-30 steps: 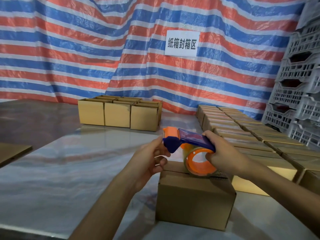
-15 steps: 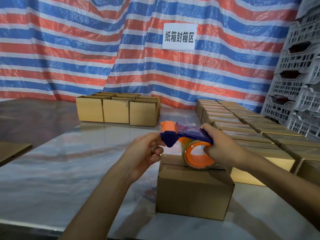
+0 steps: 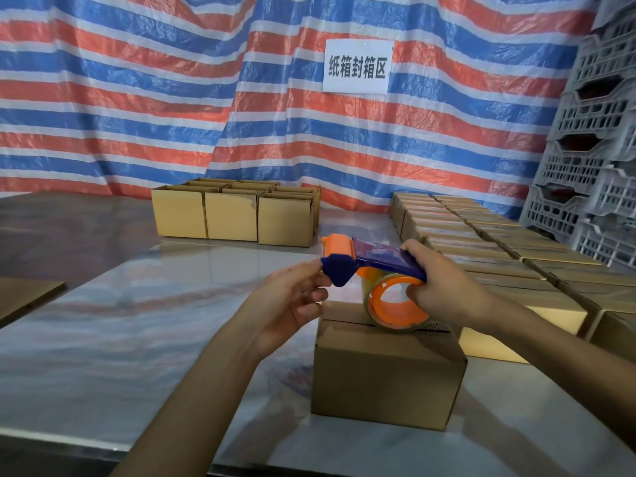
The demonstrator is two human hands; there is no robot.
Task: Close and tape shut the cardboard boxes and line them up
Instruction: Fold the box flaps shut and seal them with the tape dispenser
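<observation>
Striped tarp (image 3: 137, 98) across the far side, white sign (image 3: 358, 65) pinned on it. Steel table (image 3: 137, 321) fills the foreground. Grey crates (image 3: 599, 132) stacked far right; their contents too dark to read. Right side of the table: long rows (image 3: 481, 242) of closed boxes lined up edge to edge, judged the finished lot, so the job looks well along. Far centre: a block of boxes (image 3: 234, 215) with tops not sealed, judged the remaining stock; insides not visible from here. Near centre-right: one box (image 3: 385, 370), flaps folded shut, seam showing, no tape seen on it; contents hidden. This is the one in hand, closed but not yet taped. Dispenser (image 3: 375, 259) held just above its top, roll (image 3: 395, 301) low over the seam. Right hand (image 3: 444, 287) clenched round the handle. Left hand (image 3: 289, 301) pinches at the dispenser's blue nose; whether it has the tape end, cannot tell. Left: pull, stick, cut, then line up.
</observation>
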